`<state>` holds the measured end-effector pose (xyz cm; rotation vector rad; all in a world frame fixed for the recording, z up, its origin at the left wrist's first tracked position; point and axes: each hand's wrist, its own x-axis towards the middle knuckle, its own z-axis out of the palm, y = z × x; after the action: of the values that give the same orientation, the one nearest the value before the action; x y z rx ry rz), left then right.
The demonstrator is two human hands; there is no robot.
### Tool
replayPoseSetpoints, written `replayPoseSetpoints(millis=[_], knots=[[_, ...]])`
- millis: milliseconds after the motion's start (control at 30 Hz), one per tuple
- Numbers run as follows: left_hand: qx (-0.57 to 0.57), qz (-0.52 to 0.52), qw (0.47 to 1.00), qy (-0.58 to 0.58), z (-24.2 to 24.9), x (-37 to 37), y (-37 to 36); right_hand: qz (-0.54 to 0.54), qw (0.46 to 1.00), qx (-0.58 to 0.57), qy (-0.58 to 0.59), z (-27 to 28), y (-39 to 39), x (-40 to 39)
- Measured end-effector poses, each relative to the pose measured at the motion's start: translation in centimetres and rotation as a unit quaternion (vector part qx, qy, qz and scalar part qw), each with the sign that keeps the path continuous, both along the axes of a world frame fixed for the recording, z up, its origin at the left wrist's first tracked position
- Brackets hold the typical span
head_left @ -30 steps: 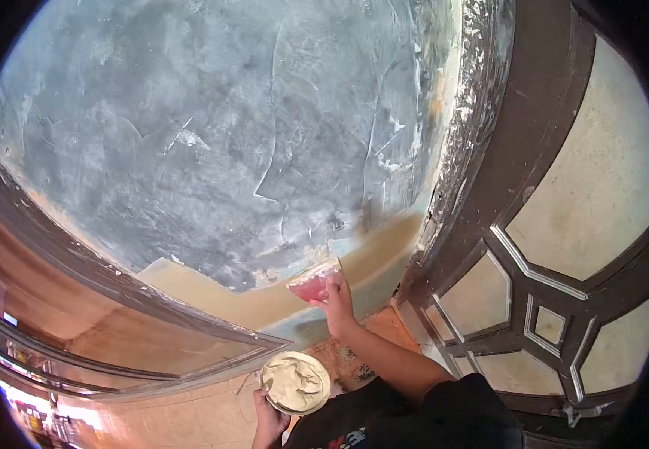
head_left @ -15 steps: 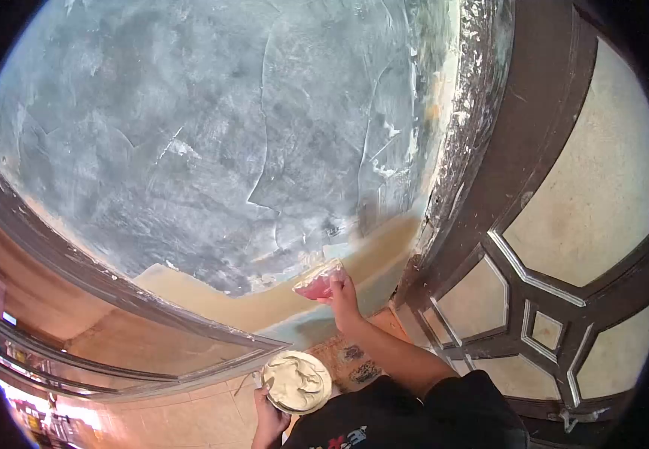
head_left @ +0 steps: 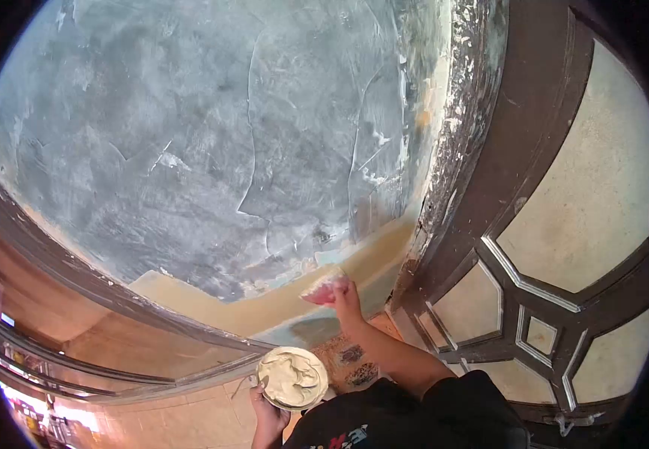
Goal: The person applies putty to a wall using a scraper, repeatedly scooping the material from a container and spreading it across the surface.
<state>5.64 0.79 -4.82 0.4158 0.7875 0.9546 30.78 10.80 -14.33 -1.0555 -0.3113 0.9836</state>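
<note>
The right hand (head_left: 345,293) is closed around a small pink, flat-bladed plastic scraper (head_left: 321,289), its edge pressed to the grey-blue skimmed wall (head_left: 212,150) low down, where fresh filler meets the bare tan band (head_left: 264,308). The left hand (head_left: 267,413) grips from below a round plate heaped with cream-coloured putty (head_left: 291,377), held near the floor. To spread well, the person should keep the blade at a shallow angle and pull with even pressure (ridges already show higher up), stopping short of the dark wooden door frame (head_left: 482,165).
</note>
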Motion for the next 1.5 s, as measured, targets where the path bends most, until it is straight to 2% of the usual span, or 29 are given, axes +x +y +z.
replayPoseSetpoints(millis=[100,267,333,400,500,567,600,667,700,767,800,900,967,1000,1067,1100,1133,1167,1200,1233,1267,1300,1367,1400,1467,1500], knots=[[0.002,0.006,1.000,-0.002,0.6,0.4,0.0,-0.009,0.994,-0.107,-0.007,-2.8,-2.1,0.5],[-0.006,0.012,1.000,-0.014,0.2,0.5,0.0,-0.017,0.997,-0.071,-0.012,1.4,-1.7,-0.5],[-0.015,0.014,1.000,-0.008,0.2,0.8,-0.1,-0.019,1.000,-0.008,0.005,4.0,-0.7,-0.5],[-0.025,0.005,1.000,-0.004,0.8,1.0,-0.3,-0.023,1.000,0.015,0.002,2.6,0.1,0.1],[-0.020,0.013,1.000,-0.009,0.6,1.2,-0.1,-0.030,0.999,-0.039,0.010,0.0,-1.0,0.9],[0.001,0.003,0.999,0.035,0.6,1.3,0.0,-0.060,0.991,-0.104,-0.052,-1.9,-2.6,1.5],[0.003,0.003,0.999,0.035,0.3,1.2,0.1,-0.060,0.992,-0.102,-0.052,-3.0,-2.9,2.3],[-0.001,0.017,1.000,0.022,0.1,1.0,0.1,-0.071,0.949,-0.127,-0.281,-3.4,-2.9,3.8],[-0.002,0.016,1.000,0.016,0.1,1.0,-0.1,-0.071,0.949,-0.128,-0.281,-3.8,-2.9,4.1],[-0.012,0.013,1.000,-0.004,-0.6,0.9,0.1,-0.061,0.910,-0.107,-0.397,2.7,-3.0,4.9],[-0.021,0.011,0.999,-0.024,-0.9,0.8,0.1,-0.062,0.909,-0.109,-0.397,4.2,-2.6,5.8],[-0.015,0.004,1.000,-0.005,-0.9,1.2,0.1,-0.084,0.902,-0.087,-0.414,7.0,-2.4,8.2],[-0.016,0.001,1.000,0.004,-0.4,1.5,0.1,-0.131,0.863,-0.127,-0.472,8.0,-3.6,9.9],[-0.016,0.002,1.000,0.003,0.1,1.6,0.2,-0.130,0.862,-0.127,-0.472,8.4,-4.2,10.2],[-0.006,-0.006,1.000,-0.003,0.6,2.0,0.2,-0.173,0.915,-0.084,-0.353,8.8,-5.2,10.5],[-0.007,-0.005,1.000,-0.004,0.1,1.9,0.2,-0.172,0.915,-0.085,-0.355,7.1,-4.7,10.4],[-0.013,-0.003,1.000,-0.014,-0.8,1.6,0.3,-0.123,0.937,-0.030,-0.325,4.2,-3.8,10.2],[-0.019,-0.001,1.000,-0.024,-1.0,1.5,0.3,-0.075,0.953,0.026,-0.292,3.9,-3.3,9.7],[-0.019,-0.002,1.000,-0.024,-1.1,1.6,0.4,-0.077,0.953,0.026,-0.292,3.6,-3.1,9.3],[-0.002,-0.003,1.000,-0.012,-0.8,2.0,0.5,-0.063,0.897,-0.027,-0.437,5.8,-3.1,8.1],[0.014,-0.003,1.000,-0.001,-0.6,2.3,0.6,-0.047,0.816,-0.080,-0.571,7.5,-3.1,7.7],[0.014,-0.004,1.000,0.000,-0.4,2.5,0.6,-0.048,0.816,-0.080,-0.570,8.1,-3.0,8.2],[-0.011,0.005,1.000,0.004,0.0,2.4,0.6,-0.077,0.886,-0.115,-0.443,8.7,-3.1,9.3],[-0.010,0.006,1.000,0.004,0.2,2.4,0.7,-0.077,0.886,-0.113,-0.442,6.9,-3.3,10.5],[0.007,0.019,1.000,-0.015,0.6,2.4,0.6,-0.154,0.923,-0.052,-0.350,1.8,-3.7,13.1],[-0.005,0.024,1.000,-0.002,0.9,2.6,0.5,-0.151,0.922,-0.052,-0.352,2.1,-4.3,12.8]])
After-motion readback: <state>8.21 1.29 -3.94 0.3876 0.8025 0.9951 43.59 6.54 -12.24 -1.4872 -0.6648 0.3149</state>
